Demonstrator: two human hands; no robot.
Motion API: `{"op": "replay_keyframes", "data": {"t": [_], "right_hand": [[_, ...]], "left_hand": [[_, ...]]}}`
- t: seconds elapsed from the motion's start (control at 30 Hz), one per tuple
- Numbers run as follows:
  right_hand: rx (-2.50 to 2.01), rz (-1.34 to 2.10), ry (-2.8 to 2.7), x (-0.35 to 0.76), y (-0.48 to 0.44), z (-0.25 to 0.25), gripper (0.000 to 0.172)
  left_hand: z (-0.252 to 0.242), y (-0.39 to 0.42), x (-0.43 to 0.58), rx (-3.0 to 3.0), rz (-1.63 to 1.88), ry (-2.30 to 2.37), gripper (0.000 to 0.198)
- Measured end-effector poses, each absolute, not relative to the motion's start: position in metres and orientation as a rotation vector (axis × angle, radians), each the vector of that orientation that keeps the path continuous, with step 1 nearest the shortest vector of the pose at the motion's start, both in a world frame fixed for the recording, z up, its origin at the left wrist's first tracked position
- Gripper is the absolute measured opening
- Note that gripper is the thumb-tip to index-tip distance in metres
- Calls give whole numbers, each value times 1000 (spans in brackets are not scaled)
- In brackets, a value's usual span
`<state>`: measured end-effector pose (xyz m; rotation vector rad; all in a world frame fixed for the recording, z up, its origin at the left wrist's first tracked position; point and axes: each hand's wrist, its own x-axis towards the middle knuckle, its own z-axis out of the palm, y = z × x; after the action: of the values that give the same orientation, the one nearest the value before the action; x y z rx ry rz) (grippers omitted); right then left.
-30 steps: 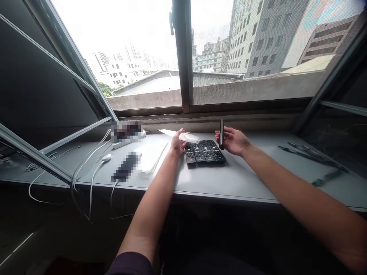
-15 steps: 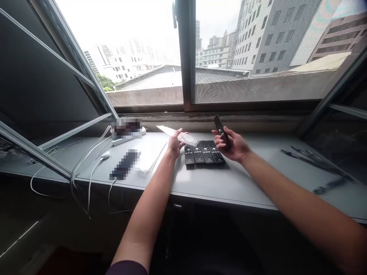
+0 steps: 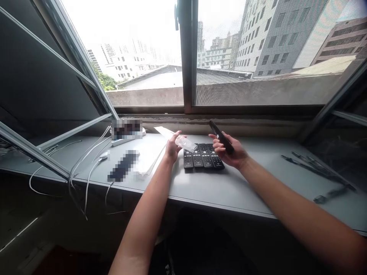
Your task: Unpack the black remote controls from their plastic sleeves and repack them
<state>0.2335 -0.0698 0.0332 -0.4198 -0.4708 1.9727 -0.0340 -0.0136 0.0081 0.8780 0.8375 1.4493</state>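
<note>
A black remote control (image 3: 221,136) is gripped in the person's right hand (image 3: 231,149), tilted just above a row of four matching remotes (image 3: 203,156) on a grey window ledge (image 3: 237,187). The left hand (image 3: 172,148) pinches a clear plastic bag (image 3: 185,143) beside the row's left end.

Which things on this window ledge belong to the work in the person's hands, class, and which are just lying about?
Belonging to the work: left hand holding a clear plastic bag; right hand holding a black remote control; four black remote controls lying in a row.

Lying about: white power strip; white cables; dark strips at the ledge's right end.
</note>
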Motion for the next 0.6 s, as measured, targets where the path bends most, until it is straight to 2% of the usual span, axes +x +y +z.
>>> {"op": "replay_keyframes", "data": {"t": [0.13, 0.43, 0.6], "right_hand": [[-522, 1931, -406, 231, -70, 33, 24], [-431, 1973, -409, 232, -71, 30, 32], [-597, 1885, -366, 227, -72, 35, 25]], "left_hand": [[7, -12, -35, 888, 1459, 805, 57], [6, -7, -40, 858, 1508, 819, 55], [7, -8, -42, 855, 1519, 803, 56]]}}
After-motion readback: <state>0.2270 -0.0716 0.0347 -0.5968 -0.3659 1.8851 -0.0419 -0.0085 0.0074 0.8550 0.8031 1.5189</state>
